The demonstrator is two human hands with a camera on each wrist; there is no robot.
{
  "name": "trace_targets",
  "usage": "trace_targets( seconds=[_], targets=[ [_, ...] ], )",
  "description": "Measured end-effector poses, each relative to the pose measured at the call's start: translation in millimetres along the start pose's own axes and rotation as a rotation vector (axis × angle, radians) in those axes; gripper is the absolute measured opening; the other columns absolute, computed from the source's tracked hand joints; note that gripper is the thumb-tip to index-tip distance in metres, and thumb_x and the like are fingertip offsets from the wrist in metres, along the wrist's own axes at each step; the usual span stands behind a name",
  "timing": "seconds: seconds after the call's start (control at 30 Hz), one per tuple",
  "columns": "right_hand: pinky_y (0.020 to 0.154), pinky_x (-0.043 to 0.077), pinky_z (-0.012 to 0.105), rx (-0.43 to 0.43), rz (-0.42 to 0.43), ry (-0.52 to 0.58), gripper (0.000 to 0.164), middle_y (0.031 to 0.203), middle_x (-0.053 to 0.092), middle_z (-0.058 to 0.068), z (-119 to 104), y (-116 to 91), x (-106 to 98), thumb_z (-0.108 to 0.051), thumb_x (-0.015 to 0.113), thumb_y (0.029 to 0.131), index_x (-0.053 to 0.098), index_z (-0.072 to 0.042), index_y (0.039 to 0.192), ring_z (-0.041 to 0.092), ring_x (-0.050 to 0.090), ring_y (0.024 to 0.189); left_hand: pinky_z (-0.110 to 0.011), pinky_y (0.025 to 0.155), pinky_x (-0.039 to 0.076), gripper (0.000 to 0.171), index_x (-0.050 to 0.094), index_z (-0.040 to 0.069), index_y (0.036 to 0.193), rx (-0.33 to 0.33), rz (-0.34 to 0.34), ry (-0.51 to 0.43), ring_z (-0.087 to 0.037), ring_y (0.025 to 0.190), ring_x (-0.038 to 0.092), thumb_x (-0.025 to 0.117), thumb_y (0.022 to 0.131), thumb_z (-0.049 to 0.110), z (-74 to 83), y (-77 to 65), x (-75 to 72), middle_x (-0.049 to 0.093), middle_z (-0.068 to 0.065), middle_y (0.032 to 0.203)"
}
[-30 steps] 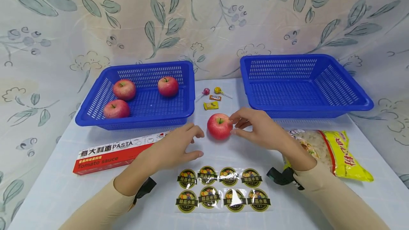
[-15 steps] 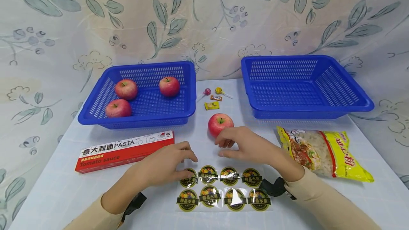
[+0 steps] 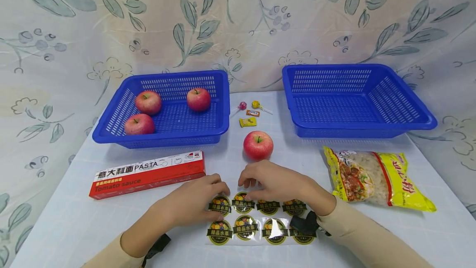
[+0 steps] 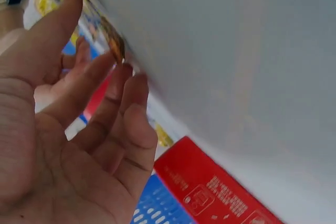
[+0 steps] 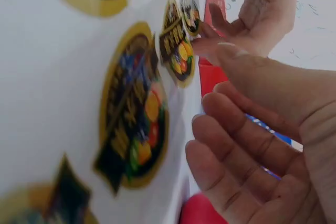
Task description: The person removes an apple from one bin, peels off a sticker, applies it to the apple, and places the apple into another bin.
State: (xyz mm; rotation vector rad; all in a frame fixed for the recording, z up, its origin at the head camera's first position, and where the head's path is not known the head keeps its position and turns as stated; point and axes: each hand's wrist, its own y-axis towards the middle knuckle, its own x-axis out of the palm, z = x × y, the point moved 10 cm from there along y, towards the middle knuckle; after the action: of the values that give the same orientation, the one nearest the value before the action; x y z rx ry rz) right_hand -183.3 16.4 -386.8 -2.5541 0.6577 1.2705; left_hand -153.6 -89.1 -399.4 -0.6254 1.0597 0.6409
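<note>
Sticker sheet (image 3: 260,219) lies beside left hand (image 3: 193,202) and right hand (image 3: 277,183) — fingers (image 3: 246,175) loosely bent, released.

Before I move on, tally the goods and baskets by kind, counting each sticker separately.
Apples: 4
Blue baskets: 2
Round fruit stickers: 8
Lollipops: 2
Wrapped candies: 2
Pasta box: 1
Yellow food bag: 1
Total: 20

The right hand (image 3: 275,182) partly covers the far row of the sticker sheet (image 3: 245,227). A black wrist device (image 3: 304,223) obscures part of the near-right sticker (image 3: 303,240). The frame cuts off both sleeves (image 3: 372,230). The orange wrapper's lettering (image 3: 253,113) is illegibly small.
</note>
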Motion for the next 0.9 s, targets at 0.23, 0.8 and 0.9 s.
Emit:
trace_targets(
  seconds=[0.23, 0.8, 0.9],
  targets=[
    [0.079, 0.052, 0.019, 0.004, -0.032, -0.036, 0.013, 0.091, 0.066, -0.007, 0.4, 5.5, 11.9, -0.016, 0.079, 0.091, 0.072, -0.013, 0.102, 0.006, 0.061, 0.083, -0.03, 0.083, 0.054, 0.051, 0.066, 0.02, 0.122, -0.026, 0.025, 0.018, -0.006, 0.097, 0.054, 0.086, 0.081, 0.044, -2.8, 1.0, 1.8, 0.058, 0.009, 0.107],
    [0.07, 0.05, 0.019, -0.03, 0.003, 0.033, 0.015, 0.083, 0.059, -0.014, -2.9, 4.5, 6.6, -0.006, 0.071, 0.094, 0.063, -0.018, 0.089, 0.0, 0.054, 0.075, -0.031, 0.087, 0.052, 0.029, 0.065, 0.021, 0.117, 0.002, 0.025, -0.052, -0.006, 0.094, 0.055, 0.075, 0.094, 0.035, -6.0, 7.8, 2.6, 0.06, 0.014, 0.099],
    [0.071, 0.05, 0.019, -0.033, -0.001, 0.044, 0.014, 0.082, 0.059, -0.015, -3.2, 4.1, 6.7, -0.007, 0.072, 0.094, 0.063, -0.017, 0.089, 0.0, 0.054, 0.075, -0.03, 0.082, 0.05, 0.031, 0.063, 0.024, 0.12, -0.01, 0.013, -0.057, -0.007, 0.089, 0.053, 0.076, 0.093, 0.034, -6.5, 7.6, 4.0, 0.058, 0.014, 0.095]
  ],
)
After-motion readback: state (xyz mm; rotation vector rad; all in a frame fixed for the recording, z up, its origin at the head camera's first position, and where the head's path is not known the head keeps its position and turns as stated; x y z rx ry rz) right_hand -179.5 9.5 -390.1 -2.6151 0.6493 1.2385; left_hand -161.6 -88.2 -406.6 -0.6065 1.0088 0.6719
